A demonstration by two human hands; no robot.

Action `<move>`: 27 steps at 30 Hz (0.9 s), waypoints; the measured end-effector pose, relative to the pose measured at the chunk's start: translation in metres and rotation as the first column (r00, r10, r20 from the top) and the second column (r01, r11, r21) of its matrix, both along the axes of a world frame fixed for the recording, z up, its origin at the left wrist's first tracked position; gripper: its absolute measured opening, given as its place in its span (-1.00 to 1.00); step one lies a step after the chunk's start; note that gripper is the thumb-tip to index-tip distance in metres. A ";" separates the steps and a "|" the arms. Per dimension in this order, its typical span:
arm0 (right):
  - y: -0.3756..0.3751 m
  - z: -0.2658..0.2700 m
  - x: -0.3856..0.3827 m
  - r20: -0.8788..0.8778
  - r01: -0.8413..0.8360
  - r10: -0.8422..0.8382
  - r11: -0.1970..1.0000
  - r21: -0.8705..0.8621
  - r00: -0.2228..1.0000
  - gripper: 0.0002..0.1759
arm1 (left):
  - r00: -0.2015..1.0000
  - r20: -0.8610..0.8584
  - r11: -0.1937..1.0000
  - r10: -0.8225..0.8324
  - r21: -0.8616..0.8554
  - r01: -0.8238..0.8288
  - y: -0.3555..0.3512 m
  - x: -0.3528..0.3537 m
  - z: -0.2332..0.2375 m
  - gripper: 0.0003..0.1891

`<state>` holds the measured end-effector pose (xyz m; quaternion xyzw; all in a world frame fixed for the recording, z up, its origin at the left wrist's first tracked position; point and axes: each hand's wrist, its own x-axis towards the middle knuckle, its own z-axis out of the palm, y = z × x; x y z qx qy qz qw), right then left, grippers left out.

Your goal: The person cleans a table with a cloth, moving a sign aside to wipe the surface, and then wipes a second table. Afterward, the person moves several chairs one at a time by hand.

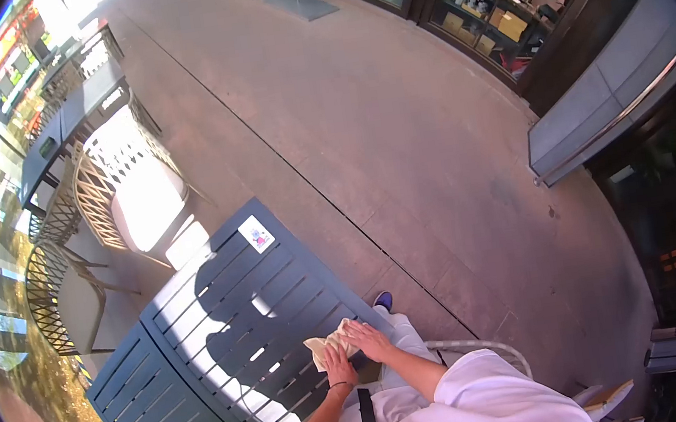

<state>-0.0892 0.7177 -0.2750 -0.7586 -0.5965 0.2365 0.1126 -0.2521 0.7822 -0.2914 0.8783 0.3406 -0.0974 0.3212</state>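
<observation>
A crumpled beige cloth (319,348) lies at the near right edge of a dark slatted table (234,263). My left hand (340,368) holds the cloth from its near side, with the fingers closed over it. Just to the right, my right hand (369,341) grips the cloth's other end, its fingers bent over the fabric. The two hands are close together. Parts of the cloth under the fingers are hidden.
A small white card (256,235) with a printed picture lies at the table's far corner. A woven chair with a pale cushion (144,198) and another woven chair (68,298) stand to the left. More tables (73,109) line the walkway; a stone pillar (606,103) stands right.
</observation>
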 end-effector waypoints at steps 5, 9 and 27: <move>0.004 -0.001 0.058 -0.062 -0.173 0.180 0.979 0.105 0.982 -0.42 | 0.994 0.096 0.991 -0.060 0.122 0.049 0.002 0.024 -0.003 -0.26; 0.033 -0.009 0.124 -0.299 -0.106 0.178 0.965 0.241 0.937 -0.47 | 0.987 0.104 0.966 0.121 0.217 -0.142 0.001 0.093 0.014 -0.30; -0.116 0.154 0.587 -0.509 0.650 -0.776 0.610 -0.453 0.373 -0.55 | 0.978 0.196 0.752 -0.069 -0.634 0.180 0.017 0.601 0.090 -0.40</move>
